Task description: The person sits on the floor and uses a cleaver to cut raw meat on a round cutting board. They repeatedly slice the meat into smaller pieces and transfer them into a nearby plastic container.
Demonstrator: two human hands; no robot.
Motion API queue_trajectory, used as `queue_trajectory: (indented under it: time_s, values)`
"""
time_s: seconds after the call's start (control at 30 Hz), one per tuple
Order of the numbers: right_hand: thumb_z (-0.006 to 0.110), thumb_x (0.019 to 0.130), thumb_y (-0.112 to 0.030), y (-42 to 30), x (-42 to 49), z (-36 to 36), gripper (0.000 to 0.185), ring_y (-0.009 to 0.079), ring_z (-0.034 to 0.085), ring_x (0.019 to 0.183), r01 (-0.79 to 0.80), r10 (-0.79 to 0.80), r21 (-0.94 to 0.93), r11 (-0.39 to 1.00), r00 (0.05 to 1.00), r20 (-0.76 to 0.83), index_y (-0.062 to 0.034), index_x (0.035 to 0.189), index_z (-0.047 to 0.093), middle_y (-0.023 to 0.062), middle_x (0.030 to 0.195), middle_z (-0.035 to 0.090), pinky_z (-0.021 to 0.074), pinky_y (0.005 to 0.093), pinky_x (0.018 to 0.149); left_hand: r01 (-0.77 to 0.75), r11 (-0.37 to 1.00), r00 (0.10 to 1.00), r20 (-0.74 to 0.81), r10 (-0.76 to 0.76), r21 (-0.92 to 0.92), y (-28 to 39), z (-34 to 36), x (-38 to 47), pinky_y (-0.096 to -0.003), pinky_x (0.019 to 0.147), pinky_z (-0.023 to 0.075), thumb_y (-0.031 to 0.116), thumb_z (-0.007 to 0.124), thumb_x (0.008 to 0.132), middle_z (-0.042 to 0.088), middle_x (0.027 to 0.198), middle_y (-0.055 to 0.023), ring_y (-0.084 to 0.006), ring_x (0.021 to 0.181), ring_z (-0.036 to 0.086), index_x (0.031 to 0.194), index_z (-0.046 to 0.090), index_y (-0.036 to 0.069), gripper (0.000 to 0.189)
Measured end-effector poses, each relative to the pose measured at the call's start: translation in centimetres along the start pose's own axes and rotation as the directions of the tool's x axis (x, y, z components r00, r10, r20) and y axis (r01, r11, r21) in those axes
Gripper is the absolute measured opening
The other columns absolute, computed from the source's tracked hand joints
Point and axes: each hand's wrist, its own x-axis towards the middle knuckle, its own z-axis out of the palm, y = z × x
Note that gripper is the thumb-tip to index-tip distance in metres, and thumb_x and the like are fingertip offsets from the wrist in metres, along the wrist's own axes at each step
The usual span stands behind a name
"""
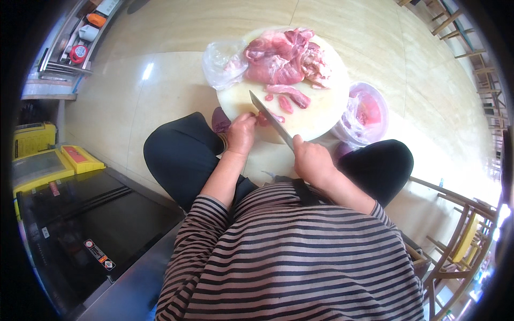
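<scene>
My right hand (315, 160) is closed around the handle of a kitchen knife (273, 119), whose blade points up and left across a round cutting board (329, 100). Under and beside the blade lies a small strip of raw meat (263, 119). The fingertips of my left hand (242, 130) press on its left end. Farther up the board are a longer meat strip (293, 95), a small piece (285, 104) and a large chunk of raw meat (275, 58). Pale fatty trimmings (317, 66) sit at the chunk's right side.
A clear plastic bag (223, 66) rests at the board's upper left edge. Right of the board stands a bucket (375, 108) lined with plastic, with some meat inside. My knees flank the board. A black-topped cabinet (92, 220) is at lower left, wooden chairs (457, 244) at lower right.
</scene>
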Motion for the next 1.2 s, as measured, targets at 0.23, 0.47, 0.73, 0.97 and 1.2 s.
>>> queue_trajectory:
  time_s: [0.23, 0.47, 0.73, 0.97, 1.2]
  values:
    - [0.047, 0.077, -0.003, -1.0, 0.1, -0.3, 0.016, 0.0327, 0.065, 0.066, 0.036, -0.036, 0.012, 0.999, 0.999, -0.018, 0.0012, 0.093, 0.046, 0.0185, 0.072, 0.063, 0.0513, 0.0411, 0.058, -0.144, 0.988, 0.988, -0.056, 0.147, 0.060, 0.5, 0.4, -0.2, -0.0321, 0.070, 0.0497, 0.001, 0.058, 0.070, 0.064, 0.080, -0.0039, -0.0220, 0.079, 0.059, 0.075, 0.070, 0.014, 0.018]
    - [0.047, 0.076, -0.001, -1.2, 3.0, 1.4, 0.021, 0.0357, 0.063, 0.066, 0.073, -0.063, 0.109, 0.991, 0.994, -0.093, 0.0022, 0.096, 0.045, 0.0205, 0.071, 0.062, 0.0499, 0.0447, 0.060, -0.157, 0.987, 0.987, -0.022, 0.159, 0.043, 0.8, 0.3, -0.3, -0.0326, 0.070, 0.0496, -0.001, 0.060, 0.065, 0.064, 0.079, -0.0049, -0.0241, 0.078, 0.059, 0.074, 0.069, 0.010, 0.016]
    - [0.048, 0.080, -0.006, 1.6, 2.5, 0.7, 0.012, 0.0351, 0.062, 0.059, 0.150, -0.108, 0.134, 0.979, 0.955, -0.277, -0.0006, 0.090, 0.046, 0.0184, 0.066, 0.061, 0.0492, 0.0437, 0.055, 0.172, 0.920, 0.974, -0.080, -0.213, -0.353, -1.9, 3.6, -0.1, -0.0356, 0.072, 0.0488, 0.003, 0.058, 0.073, 0.064, 0.080, -0.0069, -0.0262, 0.078, 0.059, 0.076, 0.068, 0.008, 0.011]
    - [0.055, 0.081, -0.010, 4.7, 0.4, -1.5, 0.013, 0.0387, 0.058, 0.055, 0.216, -0.082, 0.205, 0.955, 0.852, -0.517, -0.0022, 0.084, 0.045, 0.0199, 0.062, 0.058, 0.0464, 0.0467, 0.052, -0.125, 0.976, 0.990, -0.085, 0.111, -0.179, 2.3, 3.4, 3.2, -0.0380, 0.077, 0.0470, 0.005, 0.061, 0.072, 0.062, 0.085, -0.0083, -0.0272, 0.080, 0.060, 0.084, 0.060, 0.006, 0.012]
    - [0.057, 0.080, -0.010, 6.3, 0.5, -0.7, 0.014, 0.0397, 0.057, 0.053, 0.161, 0.026, 0.279, 0.947, 0.825, -0.565, -0.0023, 0.083, 0.045, 0.0208, 0.057, 0.056, 0.0453, 0.0472, 0.050, -0.383, 0.924, 0.924, -0.009, 0.382, -0.014, 3.7, 5.1, 4.6, -0.0402, 0.083, 0.0447, 0.002, 0.059, 0.068, 0.060, 0.079, -0.0050, -0.0270, 0.078, 0.059, 0.083, 0.055, 0.012, 0.019]
